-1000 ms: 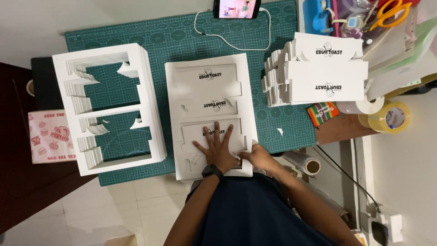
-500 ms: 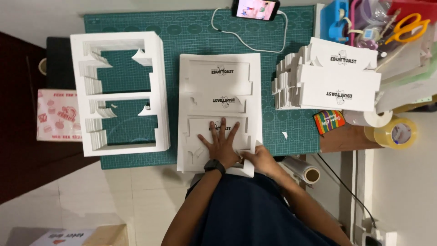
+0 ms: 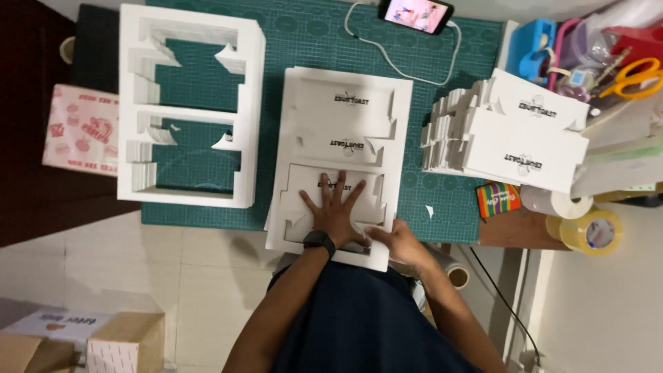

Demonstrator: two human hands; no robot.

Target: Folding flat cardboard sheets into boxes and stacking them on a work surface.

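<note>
Left hand [image 3: 336,211] is laid flat, fingers spread wide, pressed on the lower panel of a white die-cut cardboard sheet stack [image 3: 345,131] at centre frame; a black wristwatch [image 3: 319,240] is worn on that wrist. Right hand [image 3: 392,243] is set at the stack's lower right corner, fingers curled over the edge; whether the edge is actually pinched cannot be told. The stack is lying on a green cutting mat [image 3: 290,41], its lower end overhanging the mat's near edge. An empty white cardboard frame stack [image 3: 190,107], with the panels punched out, is seen on the mat at upper left. A pile of punched-out white box blanks [image 3: 511,135] is placed at right, just beside the sheet stack. A phone [image 3: 416,14] with a lit screen and a white cable is found at the top edge. Rolls of tape [image 3: 587,231] are seen at lower right, orange-handled scissors [image 3: 632,76] at upper right, a pink printed packet [image 3: 79,130] at far left.
</note>
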